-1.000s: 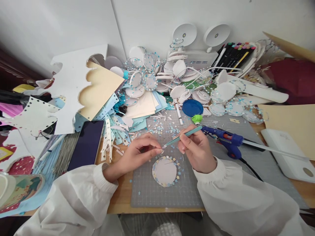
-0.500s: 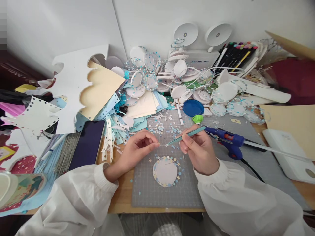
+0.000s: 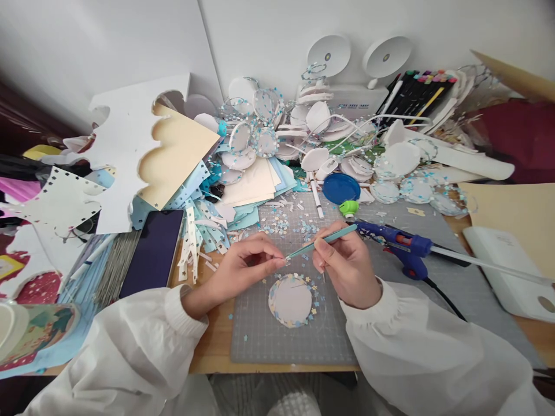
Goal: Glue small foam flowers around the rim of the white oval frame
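Note:
Teal tweezers (image 3: 327, 238) lie in the fingers of my right hand (image 3: 347, 266), with their tip pointing left. That tip meets the fingertips of my left hand (image 3: 247, 266), whose thumb and index finger are pinched together. Something tiny is at the meeting point, too small to name. Just below both hands a round white disc (image 3: 290, 299) rests on the grey cutting mat (image 3: 260, 346), its rim covered with pale yellow and blue small flower-like pieces. More loose pieces (image 3: 281, 225) are scattered on the mat beyond the hands.
A blue glue gun (image 3: 403, 242) lies right of my right hand. Behind stand a blue lid (image 3: 341, 188), a green cap (image 3: 348, 208), a white marker (image 3: 316, 196) and many white discs. A phone (image 3: 151, 254), wires (image 3: 115, 260) and cut paper (image 3: 182, 156) are on the left.
The tweezers and my right hand have shifted slightly left and down, bringing the tip to my left fingertips. My left hand has moved slightly right. The disc stays on the mat.

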The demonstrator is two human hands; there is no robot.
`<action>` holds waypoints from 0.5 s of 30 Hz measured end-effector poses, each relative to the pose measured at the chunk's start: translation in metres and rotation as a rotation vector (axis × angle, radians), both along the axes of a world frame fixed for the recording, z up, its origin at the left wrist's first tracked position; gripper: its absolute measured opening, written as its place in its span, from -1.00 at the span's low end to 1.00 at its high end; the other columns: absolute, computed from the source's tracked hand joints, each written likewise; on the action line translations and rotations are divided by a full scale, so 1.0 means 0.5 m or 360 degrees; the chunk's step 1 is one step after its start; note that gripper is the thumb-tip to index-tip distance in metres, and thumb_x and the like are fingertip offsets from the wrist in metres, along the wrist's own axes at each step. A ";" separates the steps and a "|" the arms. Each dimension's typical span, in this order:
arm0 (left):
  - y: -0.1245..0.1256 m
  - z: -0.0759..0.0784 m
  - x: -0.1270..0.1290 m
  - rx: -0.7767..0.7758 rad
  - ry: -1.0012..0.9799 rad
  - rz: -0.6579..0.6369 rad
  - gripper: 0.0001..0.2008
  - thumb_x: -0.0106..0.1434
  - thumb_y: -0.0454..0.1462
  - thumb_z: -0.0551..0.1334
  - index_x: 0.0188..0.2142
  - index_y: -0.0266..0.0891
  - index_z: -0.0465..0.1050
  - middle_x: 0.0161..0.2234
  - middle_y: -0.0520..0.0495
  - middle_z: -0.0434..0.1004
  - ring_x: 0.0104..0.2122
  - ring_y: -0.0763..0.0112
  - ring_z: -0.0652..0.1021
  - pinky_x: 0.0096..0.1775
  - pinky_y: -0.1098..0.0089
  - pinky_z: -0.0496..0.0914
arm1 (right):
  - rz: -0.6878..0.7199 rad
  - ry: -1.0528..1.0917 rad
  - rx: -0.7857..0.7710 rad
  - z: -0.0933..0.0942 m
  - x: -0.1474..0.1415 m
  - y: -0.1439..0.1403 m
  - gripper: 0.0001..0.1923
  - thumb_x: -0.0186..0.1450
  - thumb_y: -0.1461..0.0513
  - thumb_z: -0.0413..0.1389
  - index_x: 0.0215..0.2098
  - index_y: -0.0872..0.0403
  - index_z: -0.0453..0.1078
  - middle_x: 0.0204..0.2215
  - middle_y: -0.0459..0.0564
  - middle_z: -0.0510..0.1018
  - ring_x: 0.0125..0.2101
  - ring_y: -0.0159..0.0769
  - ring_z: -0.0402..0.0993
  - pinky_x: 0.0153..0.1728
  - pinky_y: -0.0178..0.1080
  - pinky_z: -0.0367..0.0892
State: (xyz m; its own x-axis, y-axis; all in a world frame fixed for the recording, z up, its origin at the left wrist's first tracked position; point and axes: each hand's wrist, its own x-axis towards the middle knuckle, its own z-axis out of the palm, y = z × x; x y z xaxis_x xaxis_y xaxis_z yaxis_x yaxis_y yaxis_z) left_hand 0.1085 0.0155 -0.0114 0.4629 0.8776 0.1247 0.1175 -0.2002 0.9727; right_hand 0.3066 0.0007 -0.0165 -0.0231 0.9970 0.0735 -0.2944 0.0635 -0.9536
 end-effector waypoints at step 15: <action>0.009 -0.012 -0.005 -0.0466 -0.0318 0.0331 -0.68 0.31 -0.13 0.18 -0.50 -0.27 0.31 -0.65 0.13 0.14 -0.62 0.58 0.15 -0.54 0.46 0.04 | -0.0122 0.0322 -0.0299 0.028 0.019 0.014 -0.67 0.04 0.13 0.33 -0.46 0.00 0.23 -0.56 -0.22 0.25 -0.66 -0.55 0.10 -0.69 -0.40 0.07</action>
